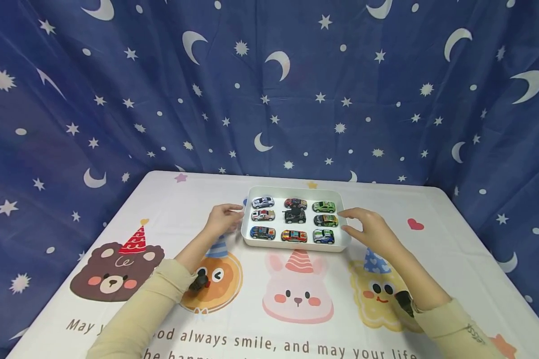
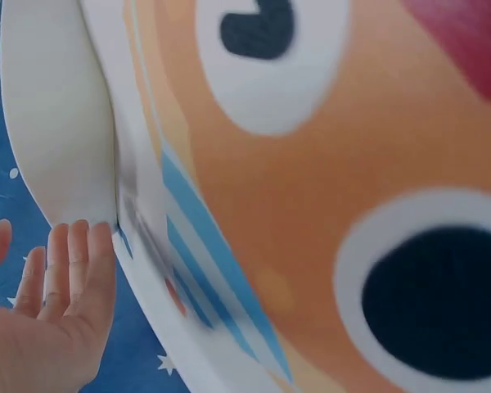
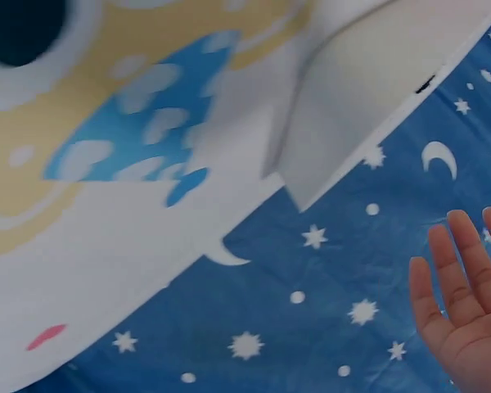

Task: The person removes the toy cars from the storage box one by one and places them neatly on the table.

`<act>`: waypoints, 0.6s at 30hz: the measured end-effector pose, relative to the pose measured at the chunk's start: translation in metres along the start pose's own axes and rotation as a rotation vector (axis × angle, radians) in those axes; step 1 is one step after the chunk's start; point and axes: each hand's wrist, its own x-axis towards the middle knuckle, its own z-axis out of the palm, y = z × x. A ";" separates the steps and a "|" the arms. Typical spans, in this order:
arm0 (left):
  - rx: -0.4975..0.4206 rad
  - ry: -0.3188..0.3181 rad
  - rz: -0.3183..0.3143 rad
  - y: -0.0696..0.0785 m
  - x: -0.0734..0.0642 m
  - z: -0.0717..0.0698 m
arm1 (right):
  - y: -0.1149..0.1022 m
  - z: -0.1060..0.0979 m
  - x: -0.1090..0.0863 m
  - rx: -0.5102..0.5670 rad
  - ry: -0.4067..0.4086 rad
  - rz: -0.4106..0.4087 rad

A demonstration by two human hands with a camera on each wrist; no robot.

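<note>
A white tray [image 1: 296, 247] holds several small toy cars in three columns. White cars [image 1: 263, 215] and a blue car [image 1: 262, 233] fill its left side. The middle column has a black toy vehicle [image 1: 295, 216] between a dark red car [image 1: 295, 203] and a red-yellow car [image 1: 294, 236]. Green-toned cars [image 1: 324, 207] line the right. My left hand [image 1: 222, 219] is at the tray's left end, its extended fingertips right at the wall in the left wrist view. Opposite, my right hand [image 1: 370, 229] has spread fingers beside the right end; the right wrist view shows them straight.
The tray stands toward the back of a table with a white cartoon-printed cloth [image 1: 233, 326]. A blue curtain [image 1: 296, 119] with moons and stars hangs behind the table. Dark wrist devices [image 1: 199, 280] sit at both cuffs.
</note>
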 end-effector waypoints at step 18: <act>-0.225 -0.005 -0.289 0.003 0.006 0.011 | -0.041 0.023 0.051 0.034 -0.072 -0.197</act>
